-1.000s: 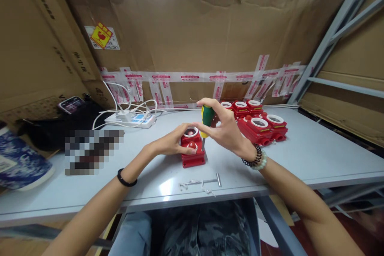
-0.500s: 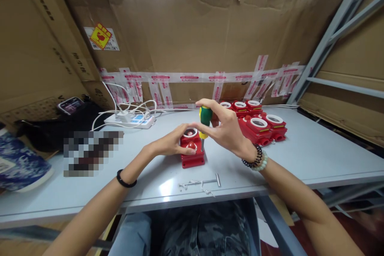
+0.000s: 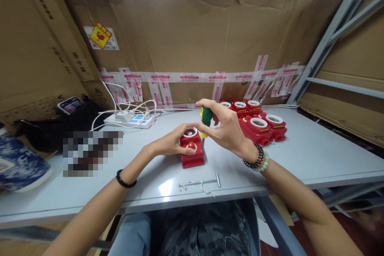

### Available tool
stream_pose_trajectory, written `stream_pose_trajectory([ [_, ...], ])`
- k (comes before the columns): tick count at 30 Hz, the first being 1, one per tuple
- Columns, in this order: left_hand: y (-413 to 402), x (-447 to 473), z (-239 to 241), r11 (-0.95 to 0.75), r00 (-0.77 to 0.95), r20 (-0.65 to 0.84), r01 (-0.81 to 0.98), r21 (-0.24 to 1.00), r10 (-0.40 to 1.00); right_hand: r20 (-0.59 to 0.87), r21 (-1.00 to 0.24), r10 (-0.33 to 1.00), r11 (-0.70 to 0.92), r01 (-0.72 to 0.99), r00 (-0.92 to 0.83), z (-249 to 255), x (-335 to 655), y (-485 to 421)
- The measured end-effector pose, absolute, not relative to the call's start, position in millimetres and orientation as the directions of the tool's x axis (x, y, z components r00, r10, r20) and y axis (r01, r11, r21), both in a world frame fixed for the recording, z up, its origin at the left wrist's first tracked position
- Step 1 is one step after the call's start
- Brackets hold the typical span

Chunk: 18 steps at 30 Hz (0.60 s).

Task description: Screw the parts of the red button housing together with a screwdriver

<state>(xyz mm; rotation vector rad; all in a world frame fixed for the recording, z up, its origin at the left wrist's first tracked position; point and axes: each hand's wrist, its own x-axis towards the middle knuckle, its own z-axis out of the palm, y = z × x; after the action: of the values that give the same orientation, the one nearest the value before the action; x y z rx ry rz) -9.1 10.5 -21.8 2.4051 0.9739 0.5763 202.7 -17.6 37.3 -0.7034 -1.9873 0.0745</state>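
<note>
A red box with a white-rimmed round window and a red button (image 3: 192,160) sits on the table in front of me. My left hand (image 3: 172,141) grips it from the left, thumb lying across the front by the button. My right hand (image 3: 226,128) is closed around the green and yellow handle of a screwdriver (image 3: 207,116). The screwdriver stands nearly upright, its shaft reaching down to the right edge of the box. Whether the tip sits in a screw is too small to tell.
Several similar red boxes (image 3: 261,128) stand behind on the right. Near the front edge lies a metal T-handle tool (image 3: 207,181) with white scraps. A power strip (image 3: 132,120) with white cables is at the back left, a blue-and-white patterned object (image 3: 21,164) farther left.
The screwdriver handle has tilted slightly to the right, and my right hand has shifted a little with it. My left hand and the red box have stayed in place.
</note>
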Motion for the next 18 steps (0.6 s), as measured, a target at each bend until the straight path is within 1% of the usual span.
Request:
stream_pose_trajectory([
  [1,10.2,-9.0,-21.6,-0.627,0.654,0.195,0.531,0.570,0.731,0.766,-0.366,0.519,0.837,0.407,-0.379,38.7,204.3,-18.3],
  [4,9.5,-9.5,-21.0,-0.617,0.654,0.179,0.534,0.577,0.734,0.662,-0.517,0.542,0.830,0.209,-0.517,44.5,210.5,-19.3],
  [6,9.9,-10.3,-21.5,-0.616,0.657,0.176,0.533,0.580,0.733,0.639,-0.562,0.537,0.815,0.143,-0.551,46.7,212.5,-19.0],
  [8,10.6,-10.9,-22.4,-0.618,0.652,0.184,0.534,0.577,0.736,0.669,-0.533,0.544,0.826,0.183,-0.507,46.0,211.2,-18.2],
  [12,10.5,-10.2,-22.0,-0.619,0.652,0.183,0.539,0.571,0.736,0.775,-0.431,0.549,0.821,0.375,-0.312,40.1,204.6,-17.4],
  [14,9.3,-9.3,-20.3,-0.615,0.650,0.177,0.545,0.570,0.739,0.793,-0.408,0.542,0.812,0.418,-0.279,39.5,204.6,-17.4],
  [16,8.3,-8.6,-18.8,-0.611,0.646,0.173,0.549,0.571,0.743,0.757,-0.436,0.554,0.823,0.364,-0.346,42.0,207.8,-17.4],
  [18,8.0,-8.6,-18.5,-0.615,0.649,0.178,0.544,0.571,0.740,0.677,-0.534,0.561,0.820,0.206,-0.476,45.9,211.9,-17.4],
])
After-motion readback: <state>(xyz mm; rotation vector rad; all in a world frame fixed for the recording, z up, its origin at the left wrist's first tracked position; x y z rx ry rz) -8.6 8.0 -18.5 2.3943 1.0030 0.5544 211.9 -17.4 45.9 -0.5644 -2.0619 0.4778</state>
